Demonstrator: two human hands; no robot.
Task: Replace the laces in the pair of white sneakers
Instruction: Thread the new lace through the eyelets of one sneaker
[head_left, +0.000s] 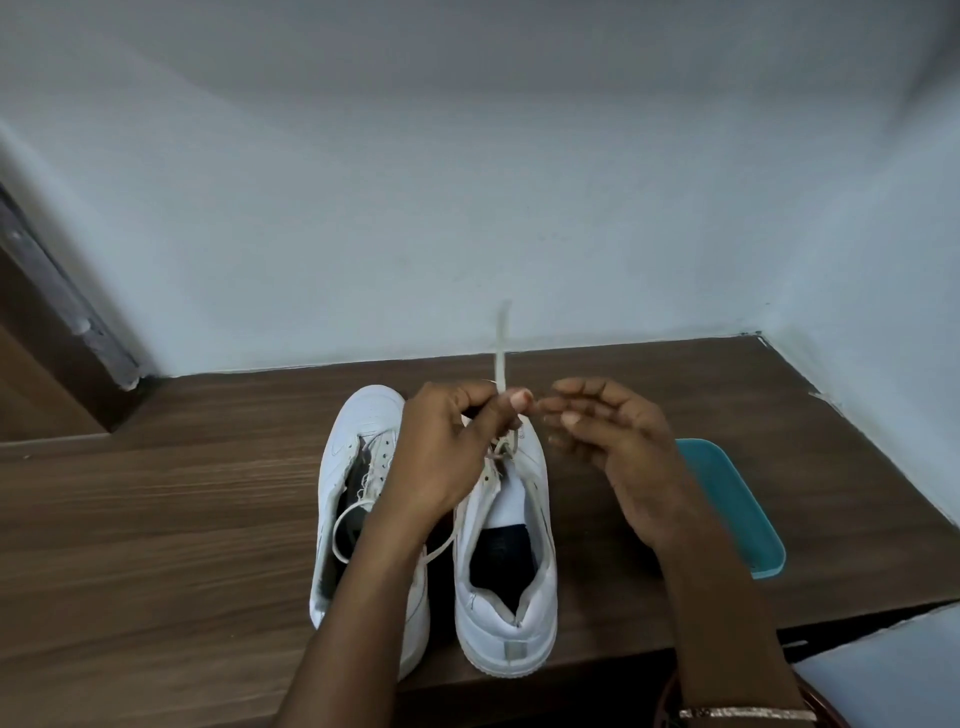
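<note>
Two white sneakers stand side by side on a brown wooden table (156, 493), toes toward the wall. My left hand (447, 457) hovers over the right sneaker (506, 587) and pinches a white lace (502, 338) that rises straight up from its lower eyelets. My right hand (613, 441) is just right of it, fingers relaxed and holding nothing. The left sneaker (353, 441) has bare eyelets, and a loose lace loop (343, 525) lies over its opening, partly under my left forearm.
A teal tray (737, 509) sits on the table right of my right hand. White walls close the table at the back and right. A door frame (62, 312) stands at the far left. The table's near edge (857, 618) runs at the lower right.
</note>
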